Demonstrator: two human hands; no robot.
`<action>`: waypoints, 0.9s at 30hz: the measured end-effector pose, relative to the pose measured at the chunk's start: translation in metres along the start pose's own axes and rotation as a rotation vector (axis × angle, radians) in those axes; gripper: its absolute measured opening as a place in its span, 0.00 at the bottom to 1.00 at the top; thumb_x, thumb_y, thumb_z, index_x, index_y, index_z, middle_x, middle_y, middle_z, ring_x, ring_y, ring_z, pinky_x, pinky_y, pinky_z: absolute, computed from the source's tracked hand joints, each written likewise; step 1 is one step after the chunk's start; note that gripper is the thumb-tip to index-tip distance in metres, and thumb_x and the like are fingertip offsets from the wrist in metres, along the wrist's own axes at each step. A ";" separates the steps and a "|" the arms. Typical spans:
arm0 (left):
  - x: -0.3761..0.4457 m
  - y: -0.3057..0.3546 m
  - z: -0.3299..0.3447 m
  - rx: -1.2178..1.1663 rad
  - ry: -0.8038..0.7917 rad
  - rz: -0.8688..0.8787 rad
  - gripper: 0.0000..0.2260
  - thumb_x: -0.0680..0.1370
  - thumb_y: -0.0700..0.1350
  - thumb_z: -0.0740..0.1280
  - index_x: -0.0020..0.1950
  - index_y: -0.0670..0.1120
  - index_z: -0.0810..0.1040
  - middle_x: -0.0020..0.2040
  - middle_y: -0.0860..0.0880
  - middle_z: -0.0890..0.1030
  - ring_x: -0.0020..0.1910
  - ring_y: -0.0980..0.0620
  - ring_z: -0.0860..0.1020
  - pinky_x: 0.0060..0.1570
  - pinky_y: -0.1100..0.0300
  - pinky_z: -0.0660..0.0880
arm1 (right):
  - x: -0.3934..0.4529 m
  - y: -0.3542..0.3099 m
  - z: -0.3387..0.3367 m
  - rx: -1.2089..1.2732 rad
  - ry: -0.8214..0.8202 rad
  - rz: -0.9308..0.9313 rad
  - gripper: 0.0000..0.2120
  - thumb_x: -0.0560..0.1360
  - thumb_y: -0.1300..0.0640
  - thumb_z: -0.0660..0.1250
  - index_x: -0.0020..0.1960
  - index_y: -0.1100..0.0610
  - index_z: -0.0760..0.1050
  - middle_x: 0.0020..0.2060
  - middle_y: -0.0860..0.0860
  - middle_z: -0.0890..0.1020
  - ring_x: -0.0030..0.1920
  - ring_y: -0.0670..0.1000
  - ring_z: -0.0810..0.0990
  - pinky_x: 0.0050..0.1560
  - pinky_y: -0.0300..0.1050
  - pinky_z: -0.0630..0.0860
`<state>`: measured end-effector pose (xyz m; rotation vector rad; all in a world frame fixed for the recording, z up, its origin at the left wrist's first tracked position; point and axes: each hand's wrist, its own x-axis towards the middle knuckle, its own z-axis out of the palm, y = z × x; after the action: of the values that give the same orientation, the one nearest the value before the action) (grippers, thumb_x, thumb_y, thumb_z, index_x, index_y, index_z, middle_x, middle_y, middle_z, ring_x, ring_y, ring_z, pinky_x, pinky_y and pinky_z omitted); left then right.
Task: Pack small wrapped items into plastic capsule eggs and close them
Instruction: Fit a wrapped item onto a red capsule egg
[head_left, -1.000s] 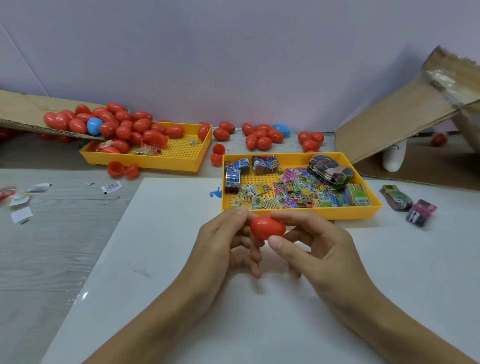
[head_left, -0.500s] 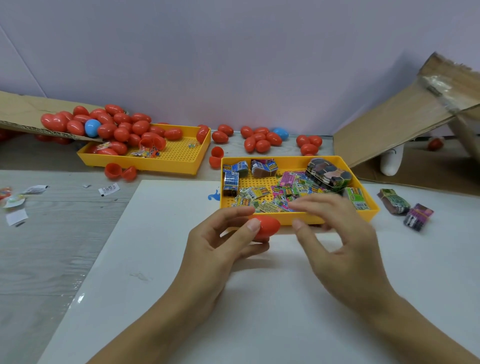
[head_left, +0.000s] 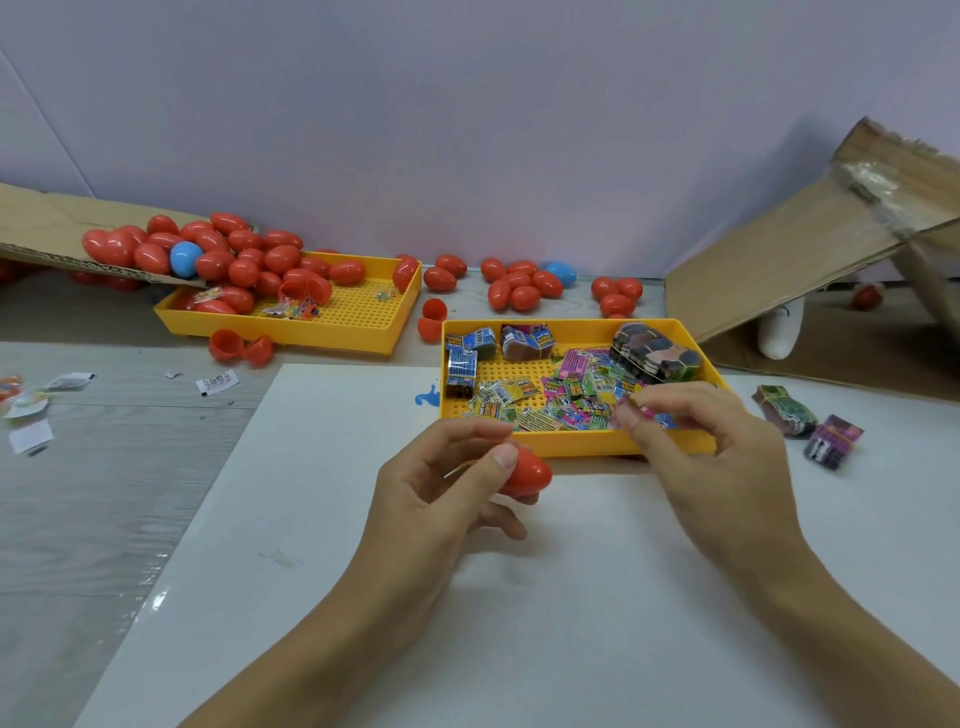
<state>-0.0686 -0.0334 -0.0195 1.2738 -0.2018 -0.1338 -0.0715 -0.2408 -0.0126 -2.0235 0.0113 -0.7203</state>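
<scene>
white board (head_left: 291, 519) on grey table (head_left: 104, 493)

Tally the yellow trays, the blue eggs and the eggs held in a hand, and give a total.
Yellow trays: 2
Blue eggs: 2
Eggs in hand: 1, a red egg in the left hand
Total: 5

Two yellow trays: one (head_left: 582, 441) near the hands, one (head_left: 332, 332) left of it by the wall; two blue eggs, one (head_left: 185, 258) in the red heap over the far tray, one (head_left: 561, 272) behind the near tray; two hands; red eggs too many to count.
</scene>
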 end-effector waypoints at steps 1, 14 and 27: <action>0.001 0.000 0.000 0.001 -0.008 0.004 0.07 0.75 0.44 0.71 0.52 0.49 0.84 0.50 0.42 0.84 0.40 0.42 0.83 0.35 0.58 0.78 | 0.000 -0.006 -0.001 0.130 0.007 0.059 0.04 0.68 0.52 0.75 0.40 0.44 0.82 0.40 0.43 0.84 0.49 0.44 0.80 0.50 0.33 0.74; -0.009 -0.001 0.004 0.238 -0.172 0.094 0.11 0.72 0.55 0.70 0.46 0.48 0.82 0.43 0.44 0.79 0.36 0.47 0.76 0.35 0.50 0.77 | -0.030 -0.031 0.010 0.489 -0.361 0.236 0.10 0.65 0.45 0.74 0.37 0.51 0.86 0.37 0.50 0.85 0.37 0.53 0.81 0.41 0.45 0.77; -0.003 0.002 0.002 -0.013 -0.142 -0.042 0.06 0.66 0.45 0.73 0.39 0.44 0.81 0.39 0.44 0.78 0.33 0.50 0.73 0.32 0.61 0.72 | -0.027 -0.037 0.004 0.536 -0.431 0.220 0.08 0.64 0.50 0.78 0.42 0.50 0.86 0.44 0.51 0.87 0.45 0.59 0.82 0.46 0.55 0.76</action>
<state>-0.0720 -0.0338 -0.0174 1.2564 -0.2955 -0.2614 -0.1018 -0.2096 0.0017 -1.5871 -0.1882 -0.1142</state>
